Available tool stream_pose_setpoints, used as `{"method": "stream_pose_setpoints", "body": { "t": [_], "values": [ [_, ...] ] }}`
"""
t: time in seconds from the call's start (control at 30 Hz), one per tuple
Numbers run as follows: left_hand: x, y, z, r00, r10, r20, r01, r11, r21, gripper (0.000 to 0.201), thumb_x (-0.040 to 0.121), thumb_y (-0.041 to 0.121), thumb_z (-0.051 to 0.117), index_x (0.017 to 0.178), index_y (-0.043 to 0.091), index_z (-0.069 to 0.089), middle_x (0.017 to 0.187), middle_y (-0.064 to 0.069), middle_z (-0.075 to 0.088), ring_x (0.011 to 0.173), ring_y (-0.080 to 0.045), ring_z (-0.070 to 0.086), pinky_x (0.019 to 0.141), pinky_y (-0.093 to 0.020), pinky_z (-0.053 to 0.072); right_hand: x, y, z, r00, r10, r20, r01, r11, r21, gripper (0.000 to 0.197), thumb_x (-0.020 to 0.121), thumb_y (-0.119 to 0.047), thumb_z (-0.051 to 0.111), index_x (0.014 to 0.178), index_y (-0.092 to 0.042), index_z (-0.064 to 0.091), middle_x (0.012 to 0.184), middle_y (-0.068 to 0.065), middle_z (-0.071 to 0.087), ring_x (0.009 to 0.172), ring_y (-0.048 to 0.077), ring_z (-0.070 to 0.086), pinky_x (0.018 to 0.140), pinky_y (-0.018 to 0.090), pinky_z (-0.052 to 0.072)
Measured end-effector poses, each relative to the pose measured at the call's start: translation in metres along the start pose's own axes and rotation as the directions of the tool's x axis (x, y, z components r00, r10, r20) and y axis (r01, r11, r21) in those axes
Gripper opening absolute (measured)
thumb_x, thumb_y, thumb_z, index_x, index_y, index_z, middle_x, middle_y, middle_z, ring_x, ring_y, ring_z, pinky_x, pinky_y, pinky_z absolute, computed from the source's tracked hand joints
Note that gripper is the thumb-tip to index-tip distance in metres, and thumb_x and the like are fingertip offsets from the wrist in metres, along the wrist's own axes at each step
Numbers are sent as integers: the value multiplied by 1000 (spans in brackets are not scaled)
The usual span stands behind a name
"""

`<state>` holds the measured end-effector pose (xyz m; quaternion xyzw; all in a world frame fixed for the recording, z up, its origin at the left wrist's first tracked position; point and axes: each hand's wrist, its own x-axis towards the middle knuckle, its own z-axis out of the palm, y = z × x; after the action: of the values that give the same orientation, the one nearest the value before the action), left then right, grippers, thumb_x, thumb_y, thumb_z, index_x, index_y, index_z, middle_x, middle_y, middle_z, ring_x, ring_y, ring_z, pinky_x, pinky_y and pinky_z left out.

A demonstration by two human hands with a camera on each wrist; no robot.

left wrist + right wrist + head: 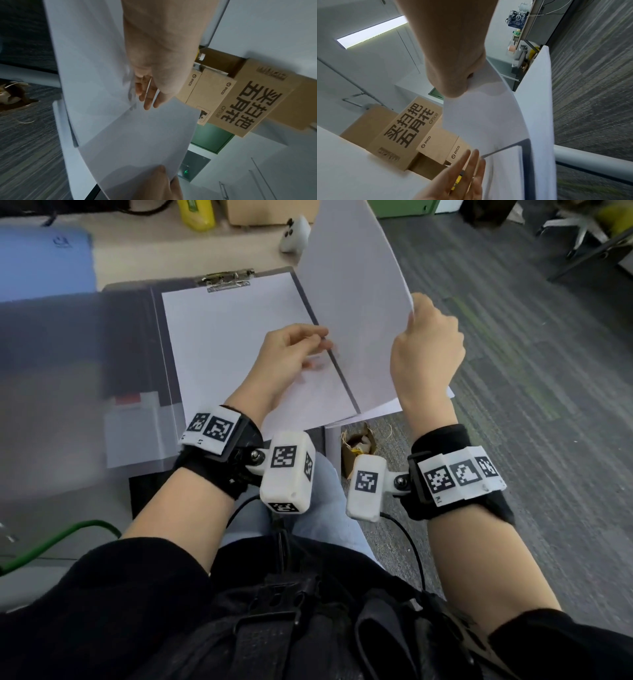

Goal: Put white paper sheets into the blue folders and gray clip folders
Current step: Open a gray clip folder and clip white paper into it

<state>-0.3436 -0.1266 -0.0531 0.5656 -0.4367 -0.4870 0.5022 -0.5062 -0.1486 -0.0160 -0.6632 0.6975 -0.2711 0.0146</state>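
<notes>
A gray clip folder (144, 344) lies open on the desk, its metal clip (226, 280) holding a white sheet (233, 337). My right hand (424, 337) pinches the right edge of another white sheet (356, 302) and holds it raised and curved over the folder's right edge. The fingers of my left hand (294, 350) are straight and reach under that sheet's lower left part, the thumb above it. More loose paper (380, 409) lies beneath. In the wrist views the lifted sheet (137, 135) (488, 121) runs between both hands. A blue folder (44, 258) lies far left.
A white handheld device (294, 234), a yellow object (197, 213) and a cardboard box (239, 210) stand at the desk's back. A brown paper bag (356, 446) sits on the carpet to the right. A green cable (51, 542) runs at the near left.
</notes>
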Motion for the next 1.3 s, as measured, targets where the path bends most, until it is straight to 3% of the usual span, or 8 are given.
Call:
{"method": "stream_pose_setpoints", "body": {
  "t": [0.17,0.3,0.43,0.67,0.83,0.93,1.13,1.3],
  "values": [
    [-10,5,-30,993,25,-115,-16,997,81,23,91,11,54,113,11,63,112,-6,65,95,-6,57,68,-10,42,-3,-17,-12,961,-25,-277,59,992,113,41,89,0,31,118,-11,58,74,3,44,65,25,38,59,30,29],
    [-21,7,-47,985,11,-174,-4,999,43,20,92,16,52,110,20,61,126,-7,61,106,-12,53,86,-22,42,-11,-37,-14,891,-68,-450,246,903,352,40,92,-8,35,120,-9,63,69,4,57,57,13,37,52,20,26],
    [-33,14,-63,976,-4,-216,11,999,32,12,97,29,44,106,32,52,133,1,54,119,-14,50,103,-32,40,-21,-55,-13,858,-60,-510,383,737,557,31,94,-7,40,106,3,66,50,-20,32,46,-4,39,48,6,24],
    [-52,29,-107,906,139,-399,-160,987,-21,14,92,16,47,83,22,56,94,2,61,87,-11,56,84,-30,47,-45,-99,-12,952,-105,-289,307,392,867,32,94,1,45,74,-23,49,60,-18,35,54,-2,30,55,11,25],
    [-76,36,-145,716,242,-655,-362,931,-52,26,85,-2,43,73,21,47,70,6,48,62,-1,44,62,-12,38,-60,-120,1,953,-255,-165,254,372,893,15,87,-1,50,96,-7,60,86,11,60,78,13,52,70,21,43],
    [-89,38,-165,664,295,-687,-404,915,3,27,83,-3,43,72,21,46,68,8,44,58,2,40,59,-10,35,-68,-131,9,953,-301,-33,156,393,906,10,74,-5,59,82,-10,60,87,13,63,79,17,56,69,24,46],
    [-104,10,-178,728,175,-663,-227,974,7,27,85,1,46,67,21,41,71,7,44,68,-7,41,65,-18,34,-84,-141,29,923,-293,248,-162,288,944,11,69,-6,69,69,-16,64,61,-14,66,61,4,60,63,22,51],
    [-105,-3,-177,760,125,-638,-170,985,-10,14,87,16,41,74,19,39,86,-3,43,79,-13,36,67,-21,31,-92,-149,37,906,-285,312,-224,300,927,19,84,-2,67,75,-18,62,71,-8,66,63,2,64,68,23,54]
  ]
}}
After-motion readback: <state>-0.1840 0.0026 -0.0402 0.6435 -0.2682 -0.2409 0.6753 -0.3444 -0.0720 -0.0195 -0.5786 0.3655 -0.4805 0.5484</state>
